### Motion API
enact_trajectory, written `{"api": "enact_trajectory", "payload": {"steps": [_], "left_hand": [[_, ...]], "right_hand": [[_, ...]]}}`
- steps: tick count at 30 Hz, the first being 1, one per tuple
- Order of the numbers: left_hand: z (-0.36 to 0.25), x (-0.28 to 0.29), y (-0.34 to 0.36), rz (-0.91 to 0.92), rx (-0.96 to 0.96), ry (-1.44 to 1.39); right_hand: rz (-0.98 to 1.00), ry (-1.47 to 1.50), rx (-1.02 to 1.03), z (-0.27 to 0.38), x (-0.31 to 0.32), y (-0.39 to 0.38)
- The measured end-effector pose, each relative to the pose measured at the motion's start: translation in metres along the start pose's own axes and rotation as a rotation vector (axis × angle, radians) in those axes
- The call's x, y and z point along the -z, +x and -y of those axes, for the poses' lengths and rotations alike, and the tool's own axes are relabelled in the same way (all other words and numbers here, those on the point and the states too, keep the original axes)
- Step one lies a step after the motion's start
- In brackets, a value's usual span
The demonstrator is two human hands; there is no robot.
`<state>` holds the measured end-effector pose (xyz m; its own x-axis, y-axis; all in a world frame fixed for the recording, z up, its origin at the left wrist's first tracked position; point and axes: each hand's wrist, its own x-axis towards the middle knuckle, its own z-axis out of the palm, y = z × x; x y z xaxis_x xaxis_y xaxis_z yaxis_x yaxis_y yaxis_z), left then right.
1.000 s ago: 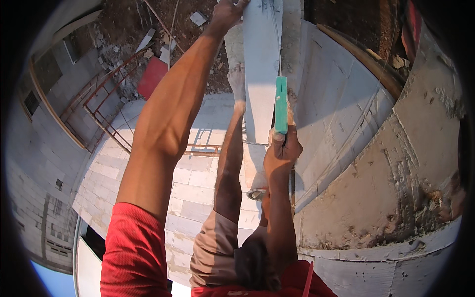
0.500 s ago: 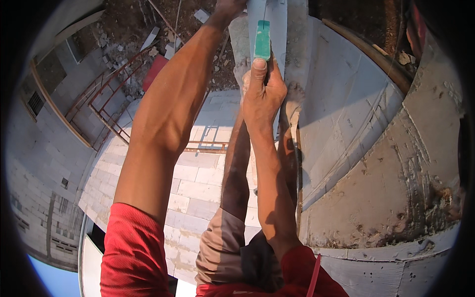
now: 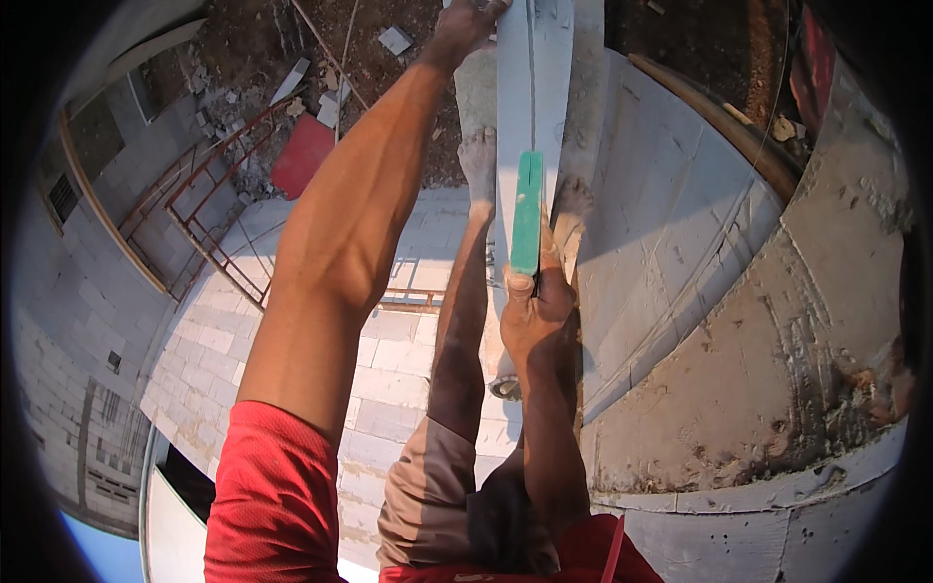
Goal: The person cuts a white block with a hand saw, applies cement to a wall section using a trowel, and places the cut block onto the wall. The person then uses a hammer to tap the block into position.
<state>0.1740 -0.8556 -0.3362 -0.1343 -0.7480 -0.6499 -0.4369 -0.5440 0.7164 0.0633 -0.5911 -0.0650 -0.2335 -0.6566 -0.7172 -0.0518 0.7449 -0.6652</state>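
Right hand clamped on green tool over pale board; left hand, fingers unclear; sunlit blockwork, rubble.

The head view looks steeply down from the left of the person's two head cameras, upright, close above the sleeves and past the shorts to the feet. The right hand lies near mid-frame; the left hand meets the top edge.
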Motion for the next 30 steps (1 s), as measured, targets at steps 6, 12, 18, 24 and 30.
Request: {"api": "enact_trajectory", "payload": {"steps": [6,12,18,24,30], "left_hand": [[0.000,0.003,0.000,0.015,-0.053,-0.002],[-0.002,0.003,-0.004,-0.004,-0.088,0.022],[-0.011,0.001,-0.009,-0.004,-0.023,0.066],[-0.009,0.001,-0.004,-0.022,-0.025,0.031],[-0.001,0.001,-0.004,-0.033,-0.116,0.088]], "right_hand": [[0.000,-0.187,-0.055,0.023,0.003,-0.008],[-0.020,-0.208,-0.036,0.022,-0.002,-0.022],[-0.102,-0.079,0.090,0.035,-0.018,0.012],[-0.060,-0.052,0.125,0.019,-0.043,0.106],[-0.025,0.075,0.063,-0.002,-0.021,0.010]]}}
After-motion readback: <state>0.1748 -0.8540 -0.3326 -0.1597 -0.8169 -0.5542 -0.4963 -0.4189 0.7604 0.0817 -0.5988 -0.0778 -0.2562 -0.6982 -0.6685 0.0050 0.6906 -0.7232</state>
